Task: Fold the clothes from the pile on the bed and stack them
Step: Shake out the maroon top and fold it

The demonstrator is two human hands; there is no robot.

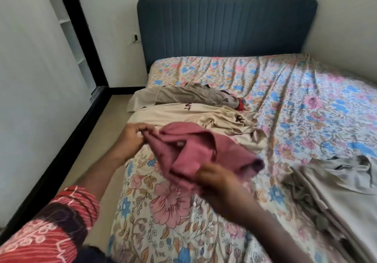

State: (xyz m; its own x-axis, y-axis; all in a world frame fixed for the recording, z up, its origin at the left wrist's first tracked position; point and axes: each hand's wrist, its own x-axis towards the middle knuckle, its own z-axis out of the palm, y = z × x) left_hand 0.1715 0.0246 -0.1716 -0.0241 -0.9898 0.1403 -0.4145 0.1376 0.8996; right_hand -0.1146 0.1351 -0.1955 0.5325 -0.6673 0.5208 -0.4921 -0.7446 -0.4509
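Item: pink garment (195, 152), crumpled, held above the bed (306, 103) at frame centre. Left hand (132, 138), at 9 o'clock of it, pinches its edge. Right hand (216, 181), at 5 o'clock, blurred, grips its lower fold. Cream garment (183, 115) at 12 o'clock, unfolded on the floral sheet; tan garment (183, 94) beyond it. Grey clothes (336, 181) lie flat at 3 o'clock. Blue headboard (224, 25) at the far end.

Matt pink cloth garment (195, 150)
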